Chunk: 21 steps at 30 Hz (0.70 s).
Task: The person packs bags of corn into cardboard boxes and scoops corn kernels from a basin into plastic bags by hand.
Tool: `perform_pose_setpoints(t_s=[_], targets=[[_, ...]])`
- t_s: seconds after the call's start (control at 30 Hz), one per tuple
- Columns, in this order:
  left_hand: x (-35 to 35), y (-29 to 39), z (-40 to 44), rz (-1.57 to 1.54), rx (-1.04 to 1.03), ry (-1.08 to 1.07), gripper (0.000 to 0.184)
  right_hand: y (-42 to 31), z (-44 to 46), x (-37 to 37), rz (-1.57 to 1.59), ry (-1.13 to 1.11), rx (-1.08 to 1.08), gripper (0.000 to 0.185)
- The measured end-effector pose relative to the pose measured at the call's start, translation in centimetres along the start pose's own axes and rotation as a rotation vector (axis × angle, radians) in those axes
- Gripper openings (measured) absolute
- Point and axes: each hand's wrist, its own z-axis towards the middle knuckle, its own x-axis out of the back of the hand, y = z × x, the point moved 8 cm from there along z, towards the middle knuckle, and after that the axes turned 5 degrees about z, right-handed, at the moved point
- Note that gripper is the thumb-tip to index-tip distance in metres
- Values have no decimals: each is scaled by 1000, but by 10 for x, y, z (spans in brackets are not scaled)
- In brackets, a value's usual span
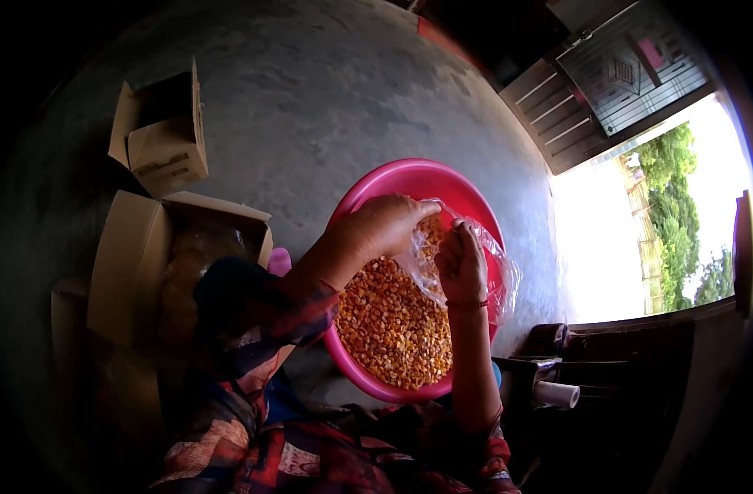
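A pink basin holds a heap of dried corn kernels, yellow to orange. Over it, a clear plastic bag hangs between my two hands. My left hand reaches across from the left, its fingers closed on the bag near the top edge. Curled around another part of the same bag, my right hand is just to the right, with a red bracelet at the wrist. The thin film makes the bag's contents hard to make out.
Open cardboard boxes stand on the left: one box farther back, another box nearer with clear plastic packages inside. A white roll lies on dark furniture at lower right. An open doorway is on the right. Grey concrete floor surrounds the basin.
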Motion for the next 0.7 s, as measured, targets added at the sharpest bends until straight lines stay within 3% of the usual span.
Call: perform_pose_setpoints(t_s=[0.13, 0.2, 0.23, 0.27, 0.33, 0.4, 0.47, 0.53, 0.7], targets=[[3, -1, 1, -17, 24, 12, 49, 8, 11, 7, -114, 127, 4, 15], [-3, -8, 4, -23, 56, 7, 78, 6, 17, 9, -120, 133, 39, 14], [0, -5, 2, -22, 55, 7, 78, 6, 20, 9, -120, 133, 39, 14], [6, 0, -1, -39, 58, -6, 61, 3, 23, 8, -106, 109, 80, 14], [6, 1, -3, -55, 60, -25, 47, 0, 31, 10, -89, 91, 121, 15], [7, 1, -2, -53, 21, 31, 48, 6, 41, 6, 76, -55, 6, 17], [13, 4, -4, -42, 61, 1, 49, 2, 35, 0, -105, -66, 90, 18], [11, 0, -4, -31, 102, -28, 49, -9, 25, -3, -344, 77, 178, 19], [12, 1, -1, -56, -1, 88, 43, -20, 0, 5, -326, 43, 190, 19]])
